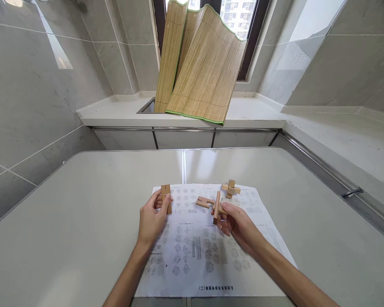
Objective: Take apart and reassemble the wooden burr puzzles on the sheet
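Note:
My left hand point(156, 209) is closed on a flat brown wooden puzzle piece point(166, 193), held upright over the sheet's left edge. In my right hand point(235, 218) are crossed wooden puzzle pieces point(216, 207): one stick stands upright across another that my thumb and fingers pinch. Just left of them, a flat light-brown wooden piece point(204, 202) with a notch is in view; whether it touches the held pieces I cannot tell. Beyond my right hand sits an assembled wooden cross-shaped puzzle point(231, 188). Beneath everything lies a printed paper sheet point(192, 268) with rows of small diagrams.
The sheet rests on a glossy white table point(83, 230) with a seam down its middle. Behind the table, a bamboo mat point(208, 68) leans over a sink point(146, 106) on the white ledge point(115, 116) by the window. A metal rail point(320, 162) runs along the right side.

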The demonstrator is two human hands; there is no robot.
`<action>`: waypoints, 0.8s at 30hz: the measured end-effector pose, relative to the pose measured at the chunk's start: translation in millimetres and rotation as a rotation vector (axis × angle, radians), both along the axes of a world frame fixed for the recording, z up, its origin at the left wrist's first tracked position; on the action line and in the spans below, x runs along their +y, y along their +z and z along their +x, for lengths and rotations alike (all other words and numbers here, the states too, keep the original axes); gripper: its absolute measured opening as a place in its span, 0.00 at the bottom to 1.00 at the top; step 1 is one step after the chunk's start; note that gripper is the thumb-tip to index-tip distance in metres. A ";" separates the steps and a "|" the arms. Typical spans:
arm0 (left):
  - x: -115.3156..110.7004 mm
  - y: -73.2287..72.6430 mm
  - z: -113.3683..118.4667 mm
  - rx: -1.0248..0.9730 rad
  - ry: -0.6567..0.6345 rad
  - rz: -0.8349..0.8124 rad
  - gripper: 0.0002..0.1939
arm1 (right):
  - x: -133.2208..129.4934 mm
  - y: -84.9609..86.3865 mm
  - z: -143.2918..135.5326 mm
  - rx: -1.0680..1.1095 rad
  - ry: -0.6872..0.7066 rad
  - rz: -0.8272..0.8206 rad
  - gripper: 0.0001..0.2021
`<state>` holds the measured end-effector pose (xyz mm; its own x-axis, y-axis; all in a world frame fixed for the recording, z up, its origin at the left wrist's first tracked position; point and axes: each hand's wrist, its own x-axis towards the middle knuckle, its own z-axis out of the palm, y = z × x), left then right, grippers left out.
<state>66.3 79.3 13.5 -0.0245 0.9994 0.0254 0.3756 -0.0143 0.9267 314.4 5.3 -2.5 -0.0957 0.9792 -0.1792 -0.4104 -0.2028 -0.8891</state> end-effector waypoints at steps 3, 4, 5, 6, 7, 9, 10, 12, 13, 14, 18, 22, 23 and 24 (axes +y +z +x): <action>3.6 -4.0 -9.8 0.276 0.044 0.063 0.26 | -1.3 -1.1 -0.2 0.004 0.023 0.009 0.21; 4.8 -5.5 -12.2 0.339 0.054 0.079 0.26 | -1.5 -1.5 -0.2 0.009 0.027 0.011 0.21; 5.9 -6.9 -14.3 0.389 0.059 0.090 0.25 | -1.7 -1.7 -0.1 0.019 0.031 0.014 0.20; 7.1 -8.2 -15.9 0.426 0.061 0.099 0.24 | -1.8 -1.8 0.1 0.035 0.033 0.017 0.20; 8.3 -9.3 -17.2 0.457 0.058 0.107 0.23 | -1.8 -1.9 0.5 0.054 0.031 0.016 0.20; 10.4 -11.0 -18.6 0.504 0.037 0.122 0.21 | -1.6 -2.2 1.8 0.087 0.026 0.001 0.22; 11.3 -11.6 -18.9 0.522 0.025 0.130 0.20 | -1.4 -2.5 2.5 0.102 0.025 -0.007 0.25; 12.6 -12.8 -19.4 0.550 0.014 0.140 0.19 | -1.0 -3.8 4.2 0.131 0.027 -0.017 0.30; 13.1 -13.4 -19.7 0.559 0.017 0.144 0.18 | -0.8 -4.6 4.9 0.146 0.033 -0.019 0.32; 13.7 -14.1 -20.4 0.568 0.025 0.148 0.18 | -0.7 -5.4 5.4 0.157 0.038 -0.019 0.32; 16.9 -18.2 -25.7 0.605 0.073 0.158 0.19 | -0.7 -7.2 5.9 0.150 0.050 -0.013 0.30; 16.4 -17.3 -27.9 0.652 0.147 0.225 0.22 | -1.2 -8.4 4.7 0.139 0.086 0.023 0.29; 14.3 -15.0 -25.9 0.650 0.156 0.271 0.22 | -1.3 -9.4 4.4 0.133 0.093 0.022 0.29; 11.0 -12.0 -22.4 0.627 0.149 0.317 0.21 | -1.4 -10.7 4.0 0.125 0.093 0.018 0.29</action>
